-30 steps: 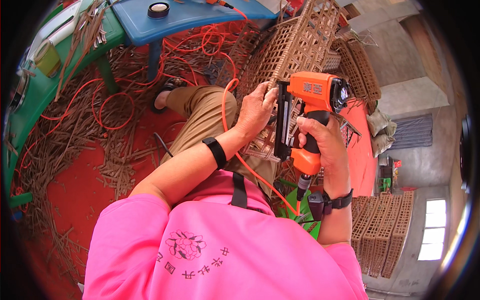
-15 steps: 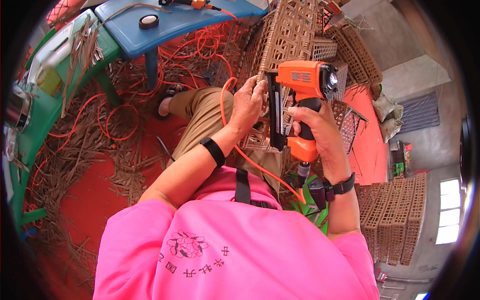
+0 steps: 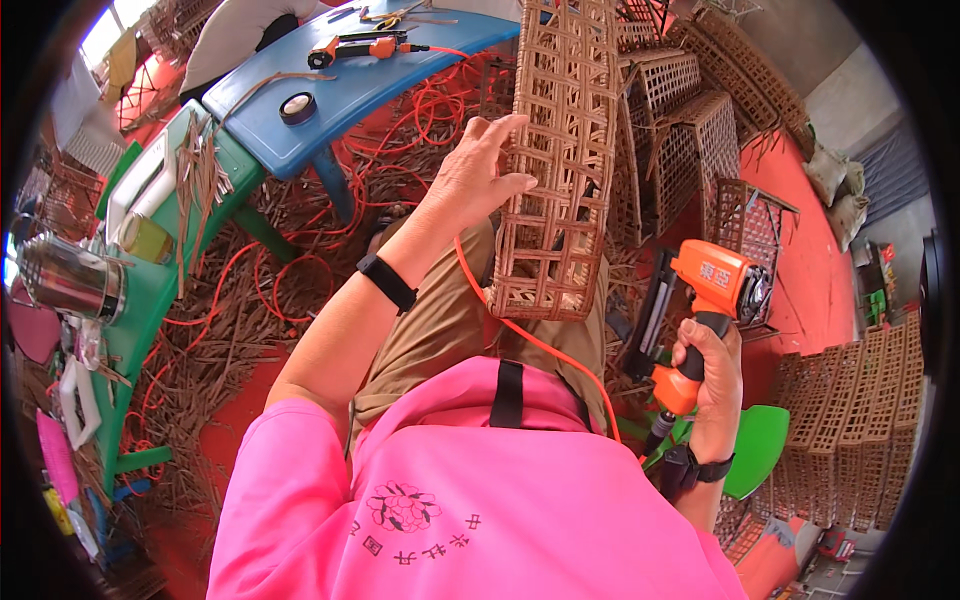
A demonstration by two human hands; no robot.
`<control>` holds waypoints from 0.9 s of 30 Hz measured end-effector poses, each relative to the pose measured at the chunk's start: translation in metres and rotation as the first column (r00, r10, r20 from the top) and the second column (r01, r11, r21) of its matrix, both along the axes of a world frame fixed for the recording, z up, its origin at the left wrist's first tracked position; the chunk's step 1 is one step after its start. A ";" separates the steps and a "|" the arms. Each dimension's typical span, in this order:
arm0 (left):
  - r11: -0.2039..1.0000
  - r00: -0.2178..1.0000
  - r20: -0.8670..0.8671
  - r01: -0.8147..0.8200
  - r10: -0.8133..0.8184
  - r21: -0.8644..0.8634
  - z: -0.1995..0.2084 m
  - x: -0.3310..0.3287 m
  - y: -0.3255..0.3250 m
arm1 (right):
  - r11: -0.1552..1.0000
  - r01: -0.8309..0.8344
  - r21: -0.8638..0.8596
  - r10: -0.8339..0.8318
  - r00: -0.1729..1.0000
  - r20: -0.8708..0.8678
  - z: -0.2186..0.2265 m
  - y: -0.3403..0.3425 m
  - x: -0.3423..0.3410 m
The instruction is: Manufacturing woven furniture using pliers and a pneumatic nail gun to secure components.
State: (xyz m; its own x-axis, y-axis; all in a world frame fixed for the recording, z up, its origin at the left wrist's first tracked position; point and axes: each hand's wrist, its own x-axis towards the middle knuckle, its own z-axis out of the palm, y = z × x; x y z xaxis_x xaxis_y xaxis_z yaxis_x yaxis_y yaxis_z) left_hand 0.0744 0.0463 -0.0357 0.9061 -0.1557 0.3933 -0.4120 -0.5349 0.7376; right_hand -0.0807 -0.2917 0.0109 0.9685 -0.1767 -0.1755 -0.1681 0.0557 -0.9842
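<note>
My right hand is wrapped round the black grip of an orange and black air nail gun, held out to the right of my knees and apart from the wicker. A long brown woven wicker piece with an open lattice stands between my legs, its near end by my lap. My left hand is at its left edge, thumb and fingers spread, the tips at or against the weave; firm contact cannot be made out. An orange air hose runs across my lap toward the nail gun.
A blue table bears a second nail gun and a tape roll. The green table at left holds a metal pot and loose strips. Scraps and hose litter the floor. Woven frames stand stacked at right.
The nail gun has moved from the wicker piece down and right, away from it, in my right hand. My left hand's fingers have spread, and the wicker piece now stands more upright before me.
</note>
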 end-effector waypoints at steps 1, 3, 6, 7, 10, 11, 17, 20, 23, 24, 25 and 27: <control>1.000 1.000 -0.004 0.010 -0.010 0.017 -0.003 0.003 -0.001 | 0.998 0.053 -0.037 -0.053 0.999 0.008 -0.006 -0.006 -0.002; 0.980 0.999 0.013 0.038 -0.037 -0.193 -0.012 0.009 -0.008 | 0.993 0.115 -0.008 -0.115 0.993 -0.009 -0.013 -0.016 -0.009; 0.976 0.942 0.276 -0.153 0.191 -0.153 -0.013 -0.001 -0.007 | 0.987 0.156 -0.028 -0.156 0.988 -0.012 -0.014 -0.021 -0.011; 0.966 0.920 0.311 -0.192 0.239 -0.175 -0.004 -0.013 -0.012 | 0.983 0.180 -0.025 -0.179 0.984 0.012 -0.010 -0.013 -0.014; 0.941 0.975 0.220 0.048 0.029 -0.334 0.014 -0.044 -0.039 | 0.977 0.214 0.025 -0.214 0.977 0.017 -0.010 -0.033 -0.024; 0.938 0.980 0.185 0.129 -0.071 -0.321 0.018 -0.055 -0.049 | 0.978 0.188 0.092 -0.197 0.975 0.102 -0.008 -0.036 -0.029; 0.505 0.663 -0.021 0.549 -0.748 -0.666 0.051 -0.098 -0.115 | 0.910 -0.227 0.347 0.018 0.858 0.514 0.059 -0.050 -0.040; 0.389 0.583 0.112 0.661 -0.805 -0.642 0.077 -0.117 -0.147 | 0.574 -0.725 0.381 0.273 0.608 0.746 0.061 -0.063 -0.021; 0.255 0.421 0.122 0.729 -0.899 -0.635 0.103 -0.136 -0.151 | 0.231 -0.973 0.001 0.475 0.113 0.873 0.034 -0.056 0.041; 0.354 0.478 0.004 0.656 -0.878 -0.667 0.112 -0.140 -0.146 | 0.463 -0.771 0.438 0.257 0.590 0.766 0.052 -0.024 0.007; 0.354 0.539 -0.028 0.513 -0.842 -0.782 0.105 -0.140 -0.147 | 0.498 -0.744 0.445 0.296 0.629 0.719 0.054 -0.018 0.015; 0.466 0.658 -0.020 0.512 -0.753 -0.721 0.108 -0.137 -0.139 | 0.779 -0.454 0.432 0.105 0.774 0.624 0.055 -0.003 0.022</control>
